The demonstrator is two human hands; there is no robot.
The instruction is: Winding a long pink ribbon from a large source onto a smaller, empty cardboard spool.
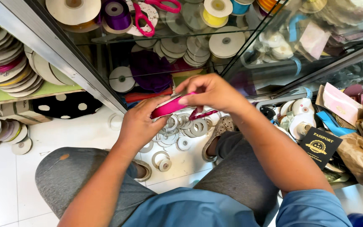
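Above a white floor [5, 185] strewn with empty spools [190, 126], the left hand [137, 124] grips a pink ribbon roll [169, 107] while the right hand [211, 90] pinches its top edge, before a glass cabinet [85, 75].

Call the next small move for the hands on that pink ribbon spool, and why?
Probably draw the loose ribbon end taut and lay it back onto the pink ribbon spool. The left hand cradles the spool from below, the right hand pinches at its top edge, and a short pink tail hangs loose under the right hand above the empty spools on the floor.
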